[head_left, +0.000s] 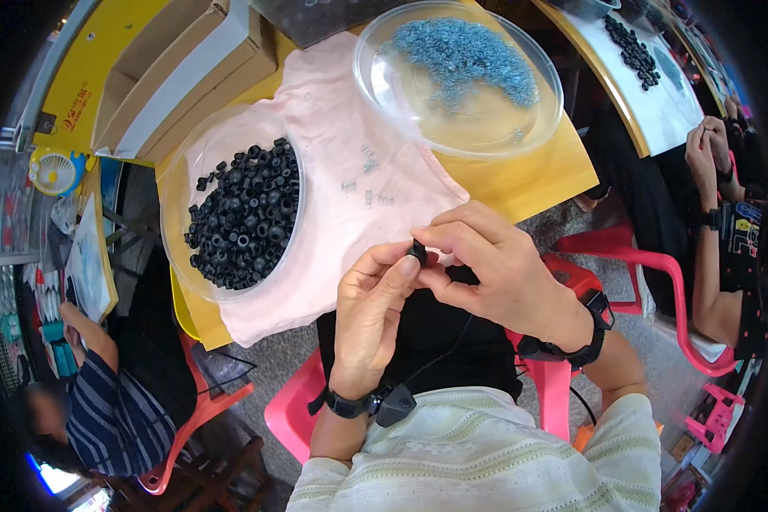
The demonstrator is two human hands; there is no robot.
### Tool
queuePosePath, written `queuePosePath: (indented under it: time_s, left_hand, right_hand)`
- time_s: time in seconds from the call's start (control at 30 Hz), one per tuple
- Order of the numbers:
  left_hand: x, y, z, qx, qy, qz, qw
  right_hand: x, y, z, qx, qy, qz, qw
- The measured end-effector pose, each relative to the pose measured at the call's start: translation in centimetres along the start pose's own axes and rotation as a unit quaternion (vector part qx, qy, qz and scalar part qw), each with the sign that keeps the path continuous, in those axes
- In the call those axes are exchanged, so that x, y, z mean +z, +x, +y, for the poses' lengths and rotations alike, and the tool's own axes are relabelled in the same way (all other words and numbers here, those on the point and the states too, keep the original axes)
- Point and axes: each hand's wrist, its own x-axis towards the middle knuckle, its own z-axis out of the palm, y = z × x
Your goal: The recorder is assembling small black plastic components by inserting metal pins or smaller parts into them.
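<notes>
Above my lap, just past the table's near edge, my two hands meet at a small black part (417,251). My left hand (369,303) pinches it between thumb and fingers. From the other side, the fingertips of my right hand (499,269) are closed on it too; whether they also hold some tinier piece is hidden. Ahead and to the left lies a round clear tub (176,241) with a heap of small black ring-like parts (246,218). Farther off, another round clear tub (410,128) holds many small bluish pieces (469,60), too fine to make out.
Under the tubs a pink cloth (328,235) covers part of the yellow table (546,175). A few tiny bluish pieces (369,162) lie on it. An open cardboard box (192,77) stands at far left. People sit at other tables on both sides; a pink chair (678,290) is at right.
</notes>
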Motion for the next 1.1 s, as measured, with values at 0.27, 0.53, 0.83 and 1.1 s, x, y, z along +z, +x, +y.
queuePosePath:
  time_s: [0.27, 0.53, 0.83, 1.1]
  left_hand:
    - [0.3, -0.1, -0.1, 0.001, 0.016, 0.018, 1.0]
    - [-0.4, 0.1, -0.1, -0.008, 0.02, 0.021, 1.0]
    - [-0.9, -0.5, 0.9, 0.026, -0.019, -0.021, 0.999]
    - [-0.5, -1.2, 1.1, 0.037, 0.067, 0.009, 0.997]
  right_hand:
    - [0.9, -0.3, 0.8, -0.036, -0.002, 0.044, 0.998]
    - [1.2, -0.3, 1.6, 0.01, 0.104, 0.026, 0.994]
    - [-0.4, 1.1, 0.4, 0.119, 0.293, -0.027, 0.948]
    - [-1.0, 1.3, 0.0, 0.234, 0.368, -0.07, 0.897]
